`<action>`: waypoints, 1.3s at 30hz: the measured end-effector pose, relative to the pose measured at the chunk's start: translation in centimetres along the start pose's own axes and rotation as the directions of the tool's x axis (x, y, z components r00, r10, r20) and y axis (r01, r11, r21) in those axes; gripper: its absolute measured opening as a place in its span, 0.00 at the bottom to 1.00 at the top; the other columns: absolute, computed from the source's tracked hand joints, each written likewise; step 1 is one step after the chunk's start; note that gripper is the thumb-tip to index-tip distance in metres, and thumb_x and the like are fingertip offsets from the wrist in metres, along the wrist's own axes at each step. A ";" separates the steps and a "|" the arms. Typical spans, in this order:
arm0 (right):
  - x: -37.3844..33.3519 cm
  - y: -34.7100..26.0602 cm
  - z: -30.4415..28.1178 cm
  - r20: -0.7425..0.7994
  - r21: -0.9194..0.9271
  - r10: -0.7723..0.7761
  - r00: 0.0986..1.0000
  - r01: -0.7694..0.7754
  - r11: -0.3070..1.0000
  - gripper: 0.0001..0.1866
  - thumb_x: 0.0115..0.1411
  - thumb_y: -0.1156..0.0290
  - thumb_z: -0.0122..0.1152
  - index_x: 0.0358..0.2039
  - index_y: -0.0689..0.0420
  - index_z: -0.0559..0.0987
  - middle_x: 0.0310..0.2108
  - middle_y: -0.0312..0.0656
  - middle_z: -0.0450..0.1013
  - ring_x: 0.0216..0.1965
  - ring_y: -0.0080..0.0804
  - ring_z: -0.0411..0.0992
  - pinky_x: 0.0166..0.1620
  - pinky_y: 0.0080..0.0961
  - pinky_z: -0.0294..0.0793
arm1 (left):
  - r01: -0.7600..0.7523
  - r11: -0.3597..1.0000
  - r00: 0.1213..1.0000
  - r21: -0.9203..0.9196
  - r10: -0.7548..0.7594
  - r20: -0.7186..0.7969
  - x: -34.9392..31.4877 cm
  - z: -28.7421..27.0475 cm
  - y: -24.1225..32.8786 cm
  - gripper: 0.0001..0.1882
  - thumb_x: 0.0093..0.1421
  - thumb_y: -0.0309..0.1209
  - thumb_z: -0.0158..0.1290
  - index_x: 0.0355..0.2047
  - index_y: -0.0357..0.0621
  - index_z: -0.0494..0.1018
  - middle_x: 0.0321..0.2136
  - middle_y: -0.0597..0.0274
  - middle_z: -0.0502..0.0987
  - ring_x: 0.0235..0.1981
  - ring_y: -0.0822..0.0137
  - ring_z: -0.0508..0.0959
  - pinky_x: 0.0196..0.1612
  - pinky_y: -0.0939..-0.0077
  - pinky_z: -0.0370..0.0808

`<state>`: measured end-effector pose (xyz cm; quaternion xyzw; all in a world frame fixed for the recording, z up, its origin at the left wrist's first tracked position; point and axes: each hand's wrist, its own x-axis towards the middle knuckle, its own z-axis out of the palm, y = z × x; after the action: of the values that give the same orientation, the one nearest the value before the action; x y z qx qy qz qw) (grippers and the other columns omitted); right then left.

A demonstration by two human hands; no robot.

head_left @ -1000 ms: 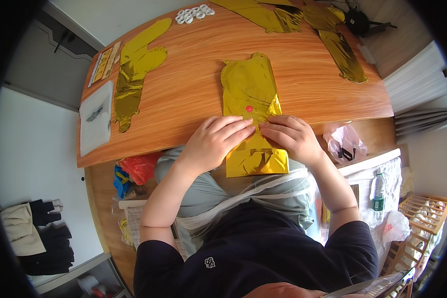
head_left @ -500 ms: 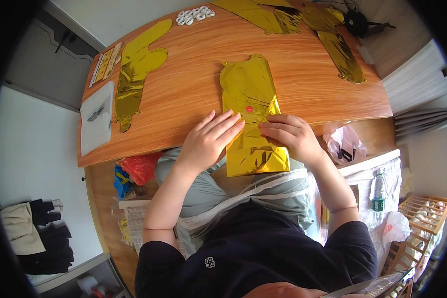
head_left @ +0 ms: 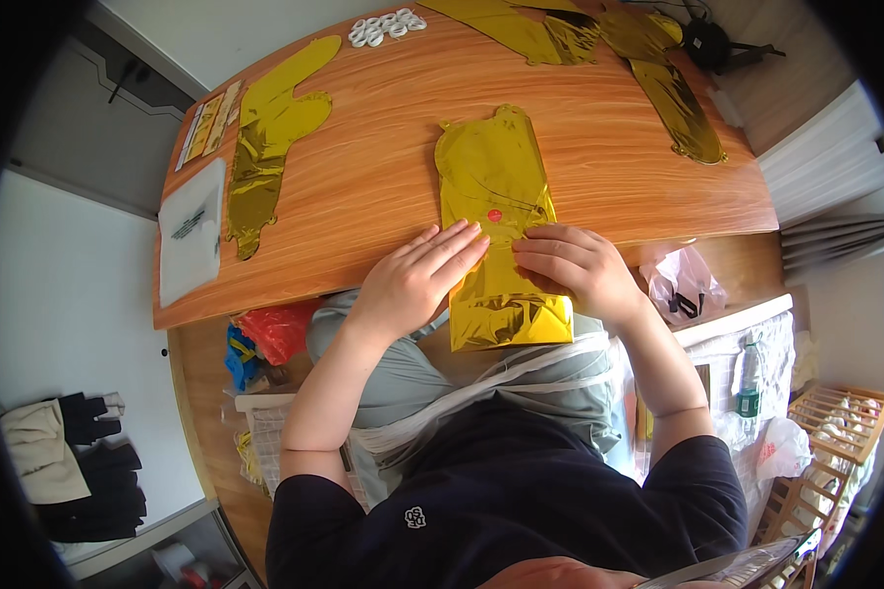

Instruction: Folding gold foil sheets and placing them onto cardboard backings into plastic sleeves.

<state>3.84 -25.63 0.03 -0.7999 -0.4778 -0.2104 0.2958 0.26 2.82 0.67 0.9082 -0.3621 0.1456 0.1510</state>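
Note:
A flat gold foil balloon point(head_left: 491, 162) with small tabs at its far end lies over the table's near edge, its near end hanging above my lap. A small red round sticker point(head_left: 494, 215) is on its middle. My left hand point(head_left: 417, 275) rests on the left side of the foil with its fingers stretched out flat. On the right side, my right hand point(head_left: 580, 270) has its fingers bent over the foil and closed on its edge; the thumb is mostly hidden. Creases cross the foil below the hands.
On the wooden table point(head_left: 383, 187) lie another gold foil balloon point(head_left: 285, 118) at left, gold foil pieces point(head_left: 673, 108) at far right, white ribbon rolls point(head_left: 388, 27) at the back and a clear plastic bag point(head_left: 193, 231). A pink plastic bag point(head_left: 683, 280) is beyond my right forearm.
My left hand has slid slightly right along the foil. The raised fold by my right hand now lies flatter, and the near end of the foil shows more creases.

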 end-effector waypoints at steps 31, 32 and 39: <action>1.7 -1.1 -1.8 0.234 0.326 0.535 0.812 -0.584 0.743 0.26 0.56 0.78 0.72 0.55 0.61 0.75 0.47 0.52 0.82 0.49 0.46 0.82 0.53 0.32 0.80 | 0.324 0.805 0.943 -0.498 -0.319 0.099 1.4 -1.5 0.7 0.14 0.65 0.26 0.59 0.50 0.33 0.79 0.55 0.52 0.81 0.56 0.52 0.81 0.58 0.64 0.77; 2.1 -1.2 -1.9 0.234 0.326 0.535 0.812 -0.584 0.744 0.26 0.56 0.78 0.72 0.55 0.61 0.75 0.47 0.52 0.82 0.49 0.46 0.82 0.53 0.32 0.80 | 0.324 0.805 0.943 -0.498 -0.319 0.098 1.6 -1.4 0.6 0.14 0.65 0.26 0.59 0.50 0.33 0.79 0.55 0.52 0.81 0.56 0.52 0.81 0.58 0.64 0.77; 3.4 1.2 -0.1 0.261 0.388 0.697 0.668 -0.734 0.558 0.24 0.62 0.73 0.71 0.56 0.63 0.72 0.42 0.49 0.82 0.43 0.38 0.81 0.48 0.31 0.78 | 0.381 0.686 0.873 -0.620 -0.488 -0.003 2.4 -1.3 0.8 0.12 0.65 0.32 0.63 0.42 0.34 0.81 0.42 0.50 0.81 0.41 0.54 0.82 0.46 0.62 0.78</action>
<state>6.48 -23.96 1.87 -0.8371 -0.1583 0.0788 0.5177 1.18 1.25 2.90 0.8562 -0.1487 0.0585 0.4912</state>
